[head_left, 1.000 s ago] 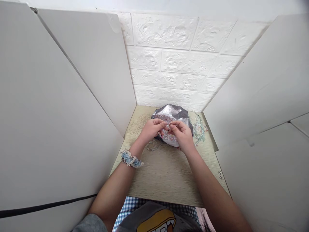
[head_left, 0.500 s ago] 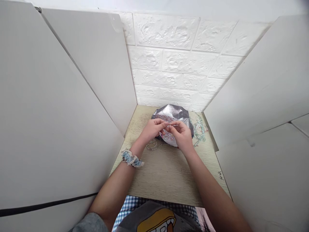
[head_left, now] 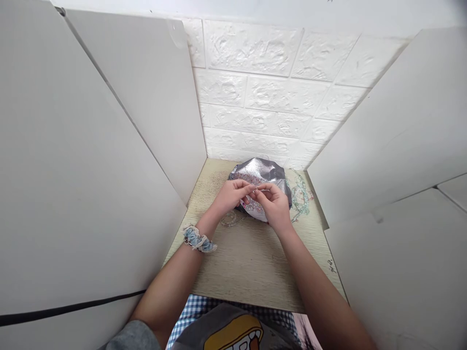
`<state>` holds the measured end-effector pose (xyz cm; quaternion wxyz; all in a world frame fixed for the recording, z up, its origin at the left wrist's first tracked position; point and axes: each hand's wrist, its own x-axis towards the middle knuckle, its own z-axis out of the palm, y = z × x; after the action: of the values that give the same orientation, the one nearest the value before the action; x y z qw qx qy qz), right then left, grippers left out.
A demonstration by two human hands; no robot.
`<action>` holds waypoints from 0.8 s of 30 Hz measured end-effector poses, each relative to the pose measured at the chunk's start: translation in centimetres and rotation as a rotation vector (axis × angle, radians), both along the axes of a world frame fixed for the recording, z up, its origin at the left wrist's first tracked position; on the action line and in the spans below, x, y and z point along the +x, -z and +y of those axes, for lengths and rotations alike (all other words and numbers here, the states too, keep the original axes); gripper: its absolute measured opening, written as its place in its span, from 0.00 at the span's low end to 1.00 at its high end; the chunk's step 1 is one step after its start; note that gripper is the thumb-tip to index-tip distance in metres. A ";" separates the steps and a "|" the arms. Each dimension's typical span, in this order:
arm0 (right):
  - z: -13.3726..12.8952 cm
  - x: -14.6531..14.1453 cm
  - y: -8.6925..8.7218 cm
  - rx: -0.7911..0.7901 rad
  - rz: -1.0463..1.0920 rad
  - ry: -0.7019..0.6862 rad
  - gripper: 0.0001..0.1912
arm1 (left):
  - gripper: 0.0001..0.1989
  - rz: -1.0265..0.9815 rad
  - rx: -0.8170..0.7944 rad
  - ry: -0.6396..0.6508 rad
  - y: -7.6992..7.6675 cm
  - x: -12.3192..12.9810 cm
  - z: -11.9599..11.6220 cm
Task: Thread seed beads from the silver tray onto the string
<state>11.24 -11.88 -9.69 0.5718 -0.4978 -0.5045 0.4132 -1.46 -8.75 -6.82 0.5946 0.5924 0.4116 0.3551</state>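
Note:
My left hand [head_left: 235, 193] and my right hand [head_left: 273, 201] meet fingertip to fingertip above a silvery bag [head_left: 260, 168]. Both are closed in a pinch, and whatever lies between the fingertips is too small to name. Many small pinkish beads [head_left: 255, 210] show in the bag's opening below the hands. A light beaded strand [head_left: 229, 219] curls on the wood by my left hand. Pale green beaded strands [head_left: 301, 197] lie to the right of the bag. A blue and white scrunchie [head_left: 199, 239] circles my left wrist.
The wooden tabletop [head_left: 248, 272] ends in a white brick-patterned wall [head_left: 255, 92]. White panels stand close on the left [head_left: 146, 107] and the right [head_left: 386, 126]. Small shiny pieces [head_left: 331, 265] lie near the table's right edge.
The view has shifted very slightly. Both hands keep their pinch at nearly the same spot over the bag.

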 end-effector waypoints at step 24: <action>-0.2 0.0 0.0 -0.007 -0.058 0.007 0.12 | 0.15 -0.003 -0.030 0.010 0.2 -0.2 0.1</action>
<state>11.21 -12.03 -9.70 0.5565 -0.5132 -0.5179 0.3983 -1.63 -8.65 -7.01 0.6057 0.5851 0.4129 0.3468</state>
